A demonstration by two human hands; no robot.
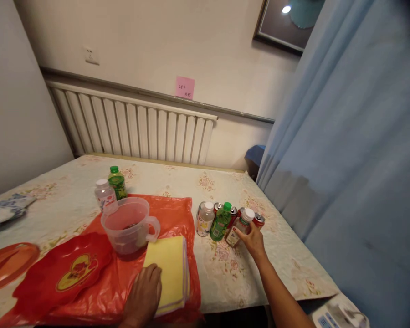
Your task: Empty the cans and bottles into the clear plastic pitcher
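My right hand grips a clear bottle with a white cap, which tilts a little. Beside it stand a green bottle and another white-capped bottle. Several drink cans are partly hidden behind these bottles. My left hand lies on the edge of a folded yellow cloth, its fingers resting flat and holding nothing. A clear plastic measuring jug with a handle sits just beyond the cloth.
Under the jug and cloth spreads a red plastic sheet, with a red scalloped tray at left. An orange lid lies farther left. White-capped and green-capped bottles stand behind the jug. A blue curtain hangs along the right.
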